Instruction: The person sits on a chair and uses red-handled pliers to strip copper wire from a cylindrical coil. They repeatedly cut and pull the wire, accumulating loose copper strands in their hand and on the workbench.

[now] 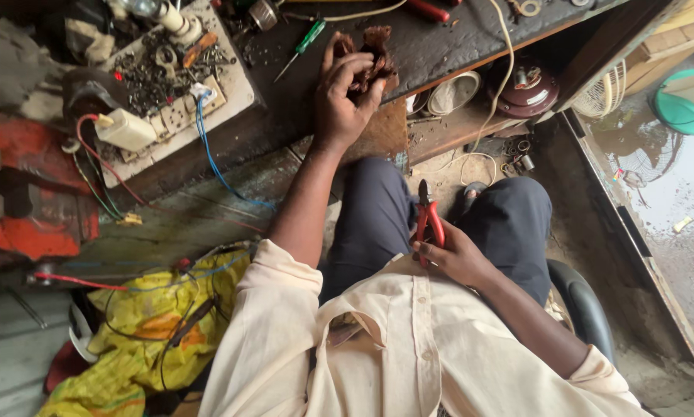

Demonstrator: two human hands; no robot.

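Left hand (345,91) raised to the edge of the dark, scuffed wooden workbench (447,42), fingers curled tight round a brownish, ragged bundle of what looks like old copper winding wire (374,55). The bundle sticks up above the fingertips and rests against the bench edge; its lower part is hidden in the palm.

Right hand (453,253) low over the lap, just above the dark trousers, closed round the red handles of a pair of side-cutting pliers (429,220), nose pointing up and away from the body. Jaws appear shut, though small in view.

Judgement: to work the bundle cleanly, keep it braced against the bench edge, grip low so the frayed top stays exposed, and bring the pliers up only with the nose clear of the fingers.

Hands well apart. A green-handled screwdriver (304,45) lies on the bench just left of the bundle
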